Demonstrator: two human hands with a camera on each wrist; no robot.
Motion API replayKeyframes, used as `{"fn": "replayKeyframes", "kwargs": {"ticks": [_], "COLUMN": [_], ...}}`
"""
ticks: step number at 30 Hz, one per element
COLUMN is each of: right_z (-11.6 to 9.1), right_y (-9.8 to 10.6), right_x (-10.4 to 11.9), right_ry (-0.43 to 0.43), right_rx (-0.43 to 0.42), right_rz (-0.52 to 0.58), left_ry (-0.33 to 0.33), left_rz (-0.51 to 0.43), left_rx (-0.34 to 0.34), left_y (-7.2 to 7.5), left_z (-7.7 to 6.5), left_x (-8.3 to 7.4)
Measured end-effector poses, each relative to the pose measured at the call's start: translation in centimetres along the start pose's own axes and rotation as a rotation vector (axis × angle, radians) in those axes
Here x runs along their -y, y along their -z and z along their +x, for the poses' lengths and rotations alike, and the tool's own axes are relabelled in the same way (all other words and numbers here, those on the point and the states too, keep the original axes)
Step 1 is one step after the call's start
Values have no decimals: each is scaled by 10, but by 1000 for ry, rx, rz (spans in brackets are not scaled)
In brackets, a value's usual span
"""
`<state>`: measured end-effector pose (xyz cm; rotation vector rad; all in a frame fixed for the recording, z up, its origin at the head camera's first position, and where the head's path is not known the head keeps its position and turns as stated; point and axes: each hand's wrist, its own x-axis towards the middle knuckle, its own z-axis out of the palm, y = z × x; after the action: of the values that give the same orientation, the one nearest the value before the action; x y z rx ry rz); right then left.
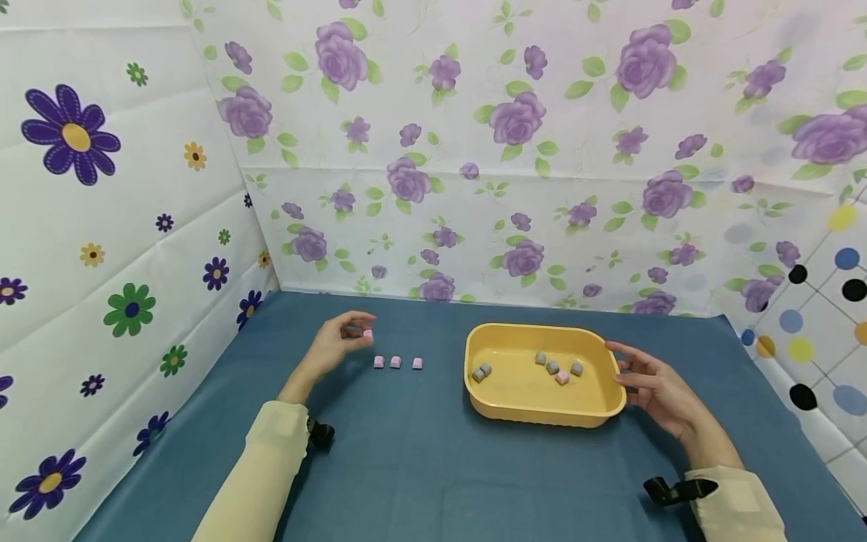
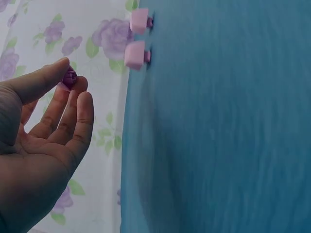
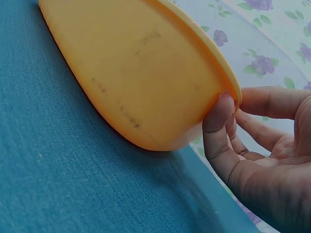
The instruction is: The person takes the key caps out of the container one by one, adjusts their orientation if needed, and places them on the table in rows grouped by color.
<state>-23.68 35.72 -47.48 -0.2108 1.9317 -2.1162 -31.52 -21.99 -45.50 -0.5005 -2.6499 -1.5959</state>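
Note:
My left hand pinches a small pink block between thumb and fingertips, above the cloth. In the left wrist view, the darker ribbed underside of the pinched block shows. Just in front of this hand, three pink blocks stand in a row; the wrist view shows two of them, each with a narrower stud. With thumb outside and fingertips over the rim, my right hand holds the right end of a yellow tray. Inside lie several grey blocks and one pink block.
A blue cloth covers the table. Flowered sheets hang behind and at the left, with a dotted sheet at the right. Black wrist cameras are strapped by both sleeves.

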Motion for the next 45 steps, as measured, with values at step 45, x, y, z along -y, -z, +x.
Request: {"fn": "replayKeyframes", "kwargs": {"ticks": [45], "right_z": [-1], "right_y": [-1], "right_x": [1], "right_ry": [0], "right_rx": [-8], "right_rz": [0], "left_ry": [109], "left_rz": [145], "left_rx": [160], "left_y": [5], "left_z": [-5], "left_x": [20]}}
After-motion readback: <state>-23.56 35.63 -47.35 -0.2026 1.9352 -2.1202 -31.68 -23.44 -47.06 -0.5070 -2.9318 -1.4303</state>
